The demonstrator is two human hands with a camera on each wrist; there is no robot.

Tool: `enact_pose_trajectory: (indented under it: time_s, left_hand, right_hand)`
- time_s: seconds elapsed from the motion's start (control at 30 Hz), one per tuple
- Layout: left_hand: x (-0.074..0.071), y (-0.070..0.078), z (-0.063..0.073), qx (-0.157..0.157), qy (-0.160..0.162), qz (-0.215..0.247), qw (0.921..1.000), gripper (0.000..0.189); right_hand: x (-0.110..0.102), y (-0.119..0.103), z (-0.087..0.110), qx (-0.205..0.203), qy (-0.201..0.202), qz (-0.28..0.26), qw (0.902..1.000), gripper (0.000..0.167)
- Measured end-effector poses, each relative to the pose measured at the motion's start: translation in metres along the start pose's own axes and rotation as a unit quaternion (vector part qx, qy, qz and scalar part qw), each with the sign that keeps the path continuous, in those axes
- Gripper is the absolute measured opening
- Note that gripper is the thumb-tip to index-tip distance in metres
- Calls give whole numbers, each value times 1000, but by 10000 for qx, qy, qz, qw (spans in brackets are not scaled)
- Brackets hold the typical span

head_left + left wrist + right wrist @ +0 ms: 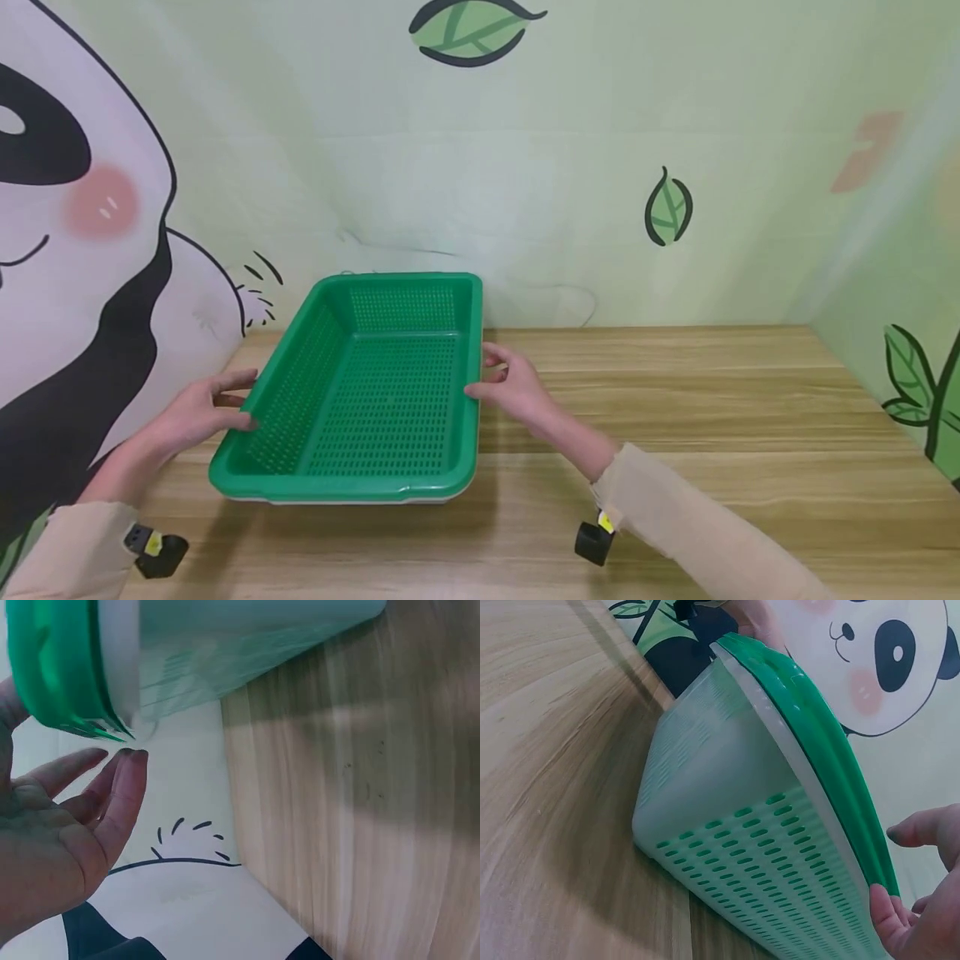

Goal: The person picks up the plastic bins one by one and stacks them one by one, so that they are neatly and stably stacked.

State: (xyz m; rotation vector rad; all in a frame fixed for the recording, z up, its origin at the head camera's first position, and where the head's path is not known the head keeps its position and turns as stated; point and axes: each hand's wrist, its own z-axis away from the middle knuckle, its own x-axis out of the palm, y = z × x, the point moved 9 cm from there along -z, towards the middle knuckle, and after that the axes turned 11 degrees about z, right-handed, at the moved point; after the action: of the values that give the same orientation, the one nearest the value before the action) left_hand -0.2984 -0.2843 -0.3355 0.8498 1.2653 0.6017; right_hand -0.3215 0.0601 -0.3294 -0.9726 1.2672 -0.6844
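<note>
A green plastic basket [345,486] with perforated walls and floor stands before me, nested in a pale, slotted outer basket [735,761]. Its inside holds nothing. My left hand [191,412] grips the left rim, thumb over the top edge; in the left wrist view its fingers [127,787] curl up just under the rim. On the opposite side, my right hand [517,387] holds the right rim between thumb and fingers. Fingertips [885,919] press the rim's outer edge in the right wrist view. The pale basket's underside is close over the table and shadowed.
The wood-grain table [675,417] extends to the right of the baskets. Behind it hangs a pale green backdrop [570,167] printed with leaves, and a large panda print [97,292] is at the left. A black wrist device [595,542] hangs below the right sleeve.
</note>
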Motion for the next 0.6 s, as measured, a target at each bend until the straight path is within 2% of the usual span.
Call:
enact_pose_trajectory:
  time_s: [0.17, 0.43, 0.6]
  left_hand:
    - [5, -5, 2, -81, 2, 52, 10000, 72]
    - [8, -7, 0, -66, 87, 256, 9996, 72]
    - [9, -8, 0, -80, 31, 301, 9995, 72]
  right_hand:
    - [4, 2, 0, -91, 82, 50, 9999, 68]
    - [16, 1, 3, -302, -157, -391, 9987, 75]
    - [15, 3, 1, -430, -186, -321, 9984, 73]
